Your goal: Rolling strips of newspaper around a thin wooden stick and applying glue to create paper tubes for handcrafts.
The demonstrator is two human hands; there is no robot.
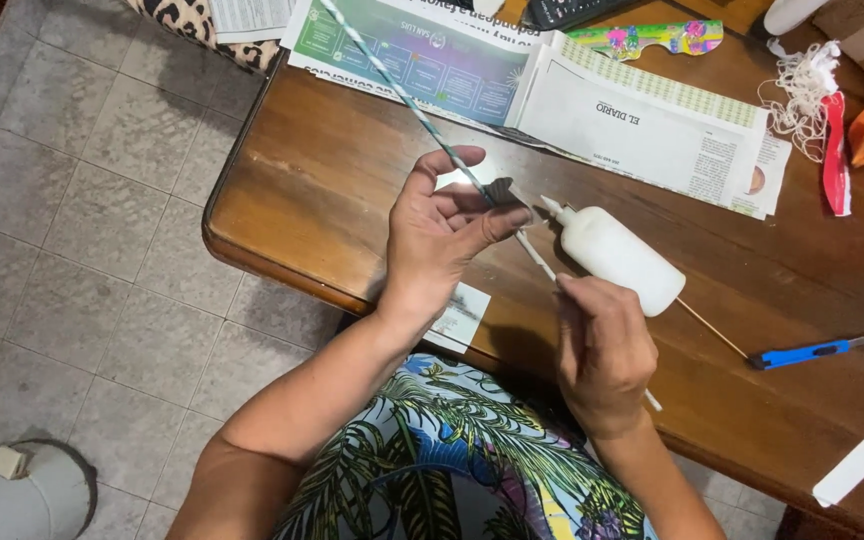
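A long thin rolled paper stick [402, 90] runs diagonally from the top of the view down to my hands. My left hand [442, 235] pinches it between thumb and fingers, where a small dark paper flap sticks out. My right hand [602, 350] grips the stick's lower white end, fingers closed around it. Both hands hover over the front edge of a brown wooden table [312, 190]. A white glue bottle [617, 255] lies on its side on the table, just beyond my right hand, nozzle pointing left.
Newspaper sheets [642, 120] cover the table's far side. A blue utility knife [812, 352] and a thin wooden skewer [712, 328] lie to the right. A tangle of white string [802, 95], a white strip [855, 465] and a small paper slip [460, 318] are also there. Tiled floor lies left.
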